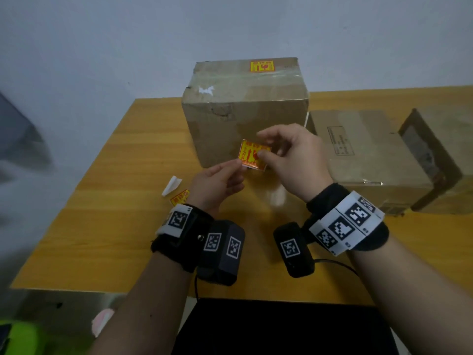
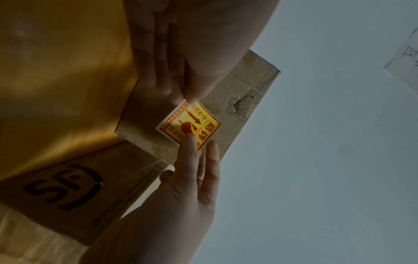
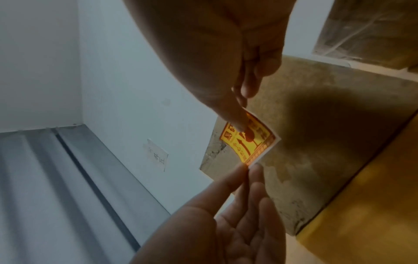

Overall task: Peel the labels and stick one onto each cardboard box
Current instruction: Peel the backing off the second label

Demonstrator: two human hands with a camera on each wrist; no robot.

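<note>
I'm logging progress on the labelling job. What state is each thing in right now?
Tall box: upright, taped shut, one label stuck on top.
Flat box: lying on the table, no label visible.
Held label: off the table, still on white backing, pinched by both hands.
Left hand: pinching one corner.
Right hand: pinching the opposite edge.
Spare label: lying on the table.
White backing scrap: discarded beside it.

The right box (image 1: 432, 160) runs off the head view's right edge. The left hand (image 1: 215, 185) hides part of a spare label (image 1: 180, 197) on the bench (image 1: 115, 226). Printing on the held label (image 1: 252, 156) is too blurred to read.
</note>
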